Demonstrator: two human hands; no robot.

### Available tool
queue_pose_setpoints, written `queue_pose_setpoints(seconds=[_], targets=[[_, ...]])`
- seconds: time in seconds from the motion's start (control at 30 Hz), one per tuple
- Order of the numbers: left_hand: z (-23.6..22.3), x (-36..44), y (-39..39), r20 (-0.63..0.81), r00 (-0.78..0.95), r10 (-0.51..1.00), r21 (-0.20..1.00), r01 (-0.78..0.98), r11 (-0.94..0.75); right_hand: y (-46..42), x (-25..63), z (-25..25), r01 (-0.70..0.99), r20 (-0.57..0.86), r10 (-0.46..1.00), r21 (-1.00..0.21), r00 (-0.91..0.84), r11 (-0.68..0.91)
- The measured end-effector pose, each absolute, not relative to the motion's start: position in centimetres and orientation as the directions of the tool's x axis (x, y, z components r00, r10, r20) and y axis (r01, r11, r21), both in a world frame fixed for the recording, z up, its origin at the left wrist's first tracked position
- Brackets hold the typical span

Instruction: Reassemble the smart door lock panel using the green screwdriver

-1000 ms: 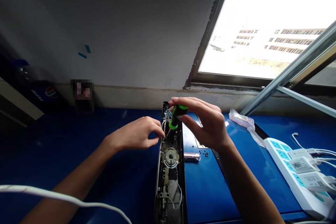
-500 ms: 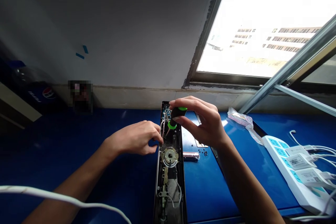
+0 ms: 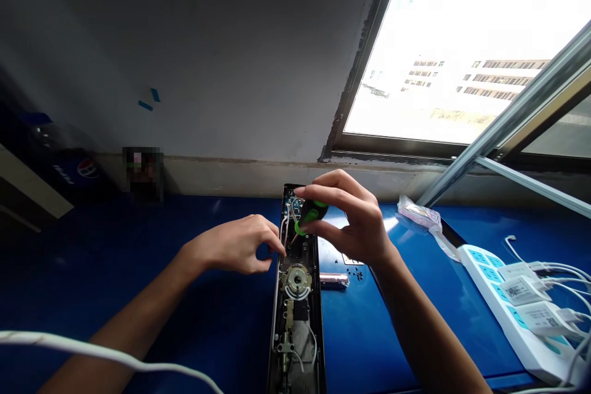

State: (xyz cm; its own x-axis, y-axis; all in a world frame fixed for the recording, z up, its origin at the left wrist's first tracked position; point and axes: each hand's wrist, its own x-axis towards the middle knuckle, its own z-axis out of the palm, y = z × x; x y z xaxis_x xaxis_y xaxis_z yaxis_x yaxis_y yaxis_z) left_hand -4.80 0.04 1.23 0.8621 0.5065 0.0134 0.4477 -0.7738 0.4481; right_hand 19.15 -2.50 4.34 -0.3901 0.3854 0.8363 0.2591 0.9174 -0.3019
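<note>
Head view. The right hand is closed in a fingertip pinch around the handle of a green-and-black screwdriver. The shaft angles down and toward the wearer's left, and its tip sits over the upper part of an open-backed door-lock panel, close to a small circuit board and white wires. Contact between tip and any screw head cannot be confirmed (handle and fingers obscure that spot).

The left hand is loosely curled and shows nothing held. It lies just left of the panel, with its fingertips at the panel's left edge; whether they touch cannot be determined.

The panel lies flat on a blue table, its long axis running nearly straight away from the wearer, upper end toward the wall. The right hand is above the panel's upper end and nearer the board; the left approaches from the side.

Right of the panel lie a pinkish metal cylinder and a scatter of small dark screws. Farther right is a white power strip with plugged-in chargers.
</note>
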Motion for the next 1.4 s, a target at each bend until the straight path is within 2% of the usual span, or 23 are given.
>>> queue_pose_setpoints(seconds=[0.17,0.33,0.5,0.67,0.87,1.03,1.2,1.33,1.4], targets=[[1.5,-5.4,0.3,0.068,0.848,0.526,0.443,0.446,-0.778,-2.5,19.4,4.6,0.113,0.783,0.431,-0.429,-0.448,0.896],[1.5,-5.7,0.6,0.132,0.842,0.523,0.417,0.432,-0.8,-2.3,19.6,4.7,0.206,0.866,0.351,-0.293,-0.357,0.934],[1.3,-5.9,0.9,0.182,0.85,0.493,0.431,0.382,-0.818,-2.6,19.5,4.8,0.118,0.783,0.438,-0.434,-0.441,0.893],[1.0,-5.9,1.1,0.195,0.856,0.479,0.431,0.364,-0.826,-2.4,19.2,4.6,0.214,0.868,0.361,-0.302,-0.341,0.929],[0.8,-5.7,1.3,0.195,0.87,0.453,0.439,0.336,-0.833,-2.5,19.0,4.4,0.1,0.787,0.457,-0.46,-0.414,0.882],[0.6,-5.5,1.2,0.196,0.88,0.433,0.452,0.311,-0.836,-2.4,18.8,4.1,0.218,0.867,0.376,-0.318,-0.326,0.923],[0.2,-5.2,1.4,0.171,0.893,0.416,0.442,0.308,-0.843,-2.7,18.6,4.1,0.145,0.772,0.47,-0.454,-0.428,0.879],[0.1,-5.0,1.6,0.167,0.896,0.412,0.483,0.29,-0.826,-2.6,18.6,4.0,0.231,0.853,0.375,-0.308,-0.362,0.923],[-0.1,-4.9,1.7,0.154,0.897,0.414,0.5,0.291,-0.816,-2.7,18.6,4.1,0.251,0.843,0.379,-0.301,-0.381,0.92]])
